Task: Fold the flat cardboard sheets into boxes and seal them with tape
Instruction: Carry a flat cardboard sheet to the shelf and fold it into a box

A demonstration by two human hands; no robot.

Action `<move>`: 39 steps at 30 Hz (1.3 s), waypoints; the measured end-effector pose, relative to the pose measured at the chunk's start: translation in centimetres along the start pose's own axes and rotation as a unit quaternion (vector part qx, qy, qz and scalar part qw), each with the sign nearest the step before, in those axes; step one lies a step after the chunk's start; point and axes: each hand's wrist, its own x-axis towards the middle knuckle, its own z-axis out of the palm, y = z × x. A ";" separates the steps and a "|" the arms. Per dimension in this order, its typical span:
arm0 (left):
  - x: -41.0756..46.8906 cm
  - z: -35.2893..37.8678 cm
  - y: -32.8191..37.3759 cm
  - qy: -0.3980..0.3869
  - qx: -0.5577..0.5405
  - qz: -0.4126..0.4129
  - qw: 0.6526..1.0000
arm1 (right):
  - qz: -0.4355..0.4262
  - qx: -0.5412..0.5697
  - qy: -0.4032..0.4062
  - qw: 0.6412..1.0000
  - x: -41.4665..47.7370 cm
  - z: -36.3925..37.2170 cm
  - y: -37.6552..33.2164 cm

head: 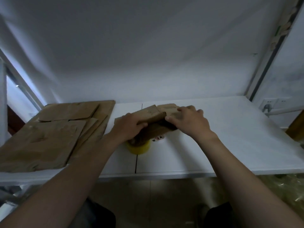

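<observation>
The small brown cardboard box (pixel 158 118) sits half-formed near the middle of the white desk (pixel 222 137), and both hands are on it: the left hand (pixel 130 127) is curled over the near-left flap with its fingers wrapped round the edge, and the right hand (pixel 189 120) lies spread over the top on the right side, pressing a flap down, so the two hands are close together and both clamped on the same piece of card. It looks a light thing, thin board with creases already in it, stiff across the panels but ready to give at the fold lines, and I would judge it wants holding near those creases and along the flap edges, not in the middle of a panel where it would buckle. The surface looks dry and matt, so slipping seems unlikely, though the flaps will probably spring back up if the pressure comes off before tape goes on. The yellowish roll of clear packing tape (pixel 139 146) stands on the desk just in front of the box, partly hidden by the left wrist (handy, but one hand must let go to fetch it). A small white printed item (pixel 159 137) lies beside the roll; I cannot tell what it is. The stack of flat brown cardboard sheets (pixel 54 134) waits at the left end of the desk, well apart from the box
</observation>
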 end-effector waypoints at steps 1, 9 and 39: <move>0.6 -0.6 -0.3 0.018 -0.020 -0.011 1.000 | -0.008 -0.014 0.037 0.999 0.1 -0.3 -0.5; 2.1 -4.5 -1.6 0.141 -0.148 -0.030 0.978 | -0.011 0.235 0.127 0.963 1.8 0.7 -4.1; 6.8 0.3 -10.2 0.287 -0.405 -0.133 0.858 | -0.095 0.256 0.123 0.954 12.2 8.3 -4.8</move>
